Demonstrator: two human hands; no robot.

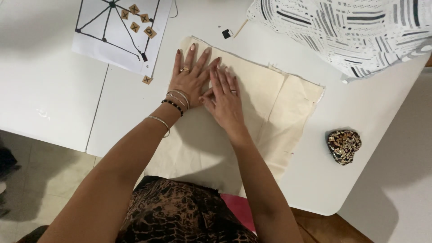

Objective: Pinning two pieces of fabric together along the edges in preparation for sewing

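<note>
The dark patterned lap sits nearest, touching the near edge of the cream cloth, which lies flat on the white table. On the cloth's far left part, the left hand presses with fingers spread; the right hand lies flat just beside it, fingers close together, pinching nothing. The cloth could well slide or crease if the palms push unevenly. It looks plain and creamy, with raw edges and a lengthwise fold. A beaded heart sits right of it.
</note>
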